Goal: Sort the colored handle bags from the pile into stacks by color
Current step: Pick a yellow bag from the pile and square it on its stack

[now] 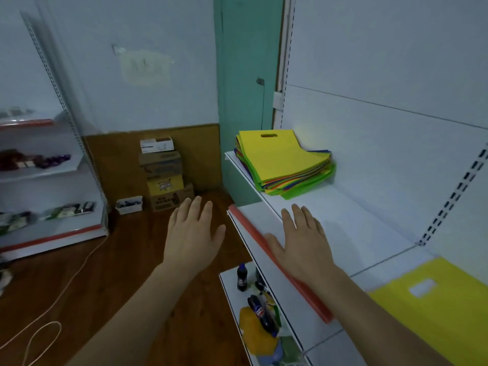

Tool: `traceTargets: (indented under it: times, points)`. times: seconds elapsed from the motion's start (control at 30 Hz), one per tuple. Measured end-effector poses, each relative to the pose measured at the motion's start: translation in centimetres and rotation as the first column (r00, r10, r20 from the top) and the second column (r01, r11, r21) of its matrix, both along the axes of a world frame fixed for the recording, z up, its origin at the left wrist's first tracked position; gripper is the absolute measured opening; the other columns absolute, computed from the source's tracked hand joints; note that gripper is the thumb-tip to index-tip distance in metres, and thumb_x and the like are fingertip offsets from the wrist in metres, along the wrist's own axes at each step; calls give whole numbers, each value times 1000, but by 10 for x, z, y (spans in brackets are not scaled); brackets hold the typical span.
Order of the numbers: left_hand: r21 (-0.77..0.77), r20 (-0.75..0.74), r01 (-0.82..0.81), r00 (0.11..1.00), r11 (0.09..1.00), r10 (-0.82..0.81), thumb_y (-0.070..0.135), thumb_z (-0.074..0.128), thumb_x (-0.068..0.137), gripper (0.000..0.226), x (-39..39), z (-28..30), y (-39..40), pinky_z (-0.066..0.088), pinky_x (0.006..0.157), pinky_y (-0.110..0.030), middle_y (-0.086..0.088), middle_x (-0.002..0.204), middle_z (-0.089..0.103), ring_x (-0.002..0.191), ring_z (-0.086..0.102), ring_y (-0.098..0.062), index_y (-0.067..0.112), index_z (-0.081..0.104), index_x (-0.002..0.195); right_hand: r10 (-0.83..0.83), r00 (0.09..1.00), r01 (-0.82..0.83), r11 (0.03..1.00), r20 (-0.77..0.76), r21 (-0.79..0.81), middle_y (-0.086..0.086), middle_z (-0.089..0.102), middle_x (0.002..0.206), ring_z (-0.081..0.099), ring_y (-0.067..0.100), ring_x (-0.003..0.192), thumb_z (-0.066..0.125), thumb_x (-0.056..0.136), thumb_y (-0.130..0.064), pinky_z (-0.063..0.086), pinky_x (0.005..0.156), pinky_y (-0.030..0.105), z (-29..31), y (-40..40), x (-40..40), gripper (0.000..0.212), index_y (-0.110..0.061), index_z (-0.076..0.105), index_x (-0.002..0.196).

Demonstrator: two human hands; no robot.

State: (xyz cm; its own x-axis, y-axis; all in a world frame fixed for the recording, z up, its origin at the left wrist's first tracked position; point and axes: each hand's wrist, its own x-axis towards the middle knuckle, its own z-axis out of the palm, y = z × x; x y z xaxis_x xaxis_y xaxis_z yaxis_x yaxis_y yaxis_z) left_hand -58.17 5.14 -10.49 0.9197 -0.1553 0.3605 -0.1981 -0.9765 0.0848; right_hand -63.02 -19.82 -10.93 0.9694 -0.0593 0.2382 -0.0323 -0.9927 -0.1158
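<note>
A pile of handle bags (pixel 286 165) lies at the far end of the white shelf (pixel 351 220), a yellow bag on top, with green, orange, blue and purple edges showing below. A single yellow bag (pixel 438 310) lies flat on the shelf at the near right. My right hand (pixel 301 241) hovers palm down over the shelf's front part with straight, spread fingers, holding nothing. My left hand (pixel 192 233) is stretched out above the wooden floor, left of the shelf, fingers straight and empty. Both hands are well short of the pile.
A red strip (pixel 277 262) runs along the shelf's front edge. A lower shelf holds dark soda bottles (pixel 241 277) and packets. Cardboard boxes (pixel 163 178) are stacked by the far wall. Another shelving unit (pixel 47 180) stands at the left. A white cord (pixel 66 286) trails over the floor.
</note>
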Motion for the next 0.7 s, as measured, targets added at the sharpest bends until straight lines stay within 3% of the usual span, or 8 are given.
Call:
traceTargets:
  times: [0.13,0.47,0.7]
  points:
    - [-24,12,61,998,998,-61,68,30,102,73,71,-4,7,10,127,-47,-3,171,25,159,15,-28,26,29,163,-58,998,58,998,27,-31,14,22,172,14,34,160,6,92,-75,20,128,53,-3,10,63,95,-17,27,165]
    - [-6,39,322,946,947,-322,58,40,104,66,246,21,8,22,125,-52,-10,164,38,154,28,-33,19,41,157,-308,940,307,951,149,29,19,40,163,30,40,153,29,99,-67,32,122,58,3,19,191,82,-9,50,153]
    - [5,67,492,868,870,-491,60,36,99,69,344,20,-36,35,119,-55,-12,155,48,146,39,-34,15,50,150,-447,889,449,894,95,3,18,35,166,25,39,156,18,97,-74,28,124,59,4,-3,259,90,-12,46,157]
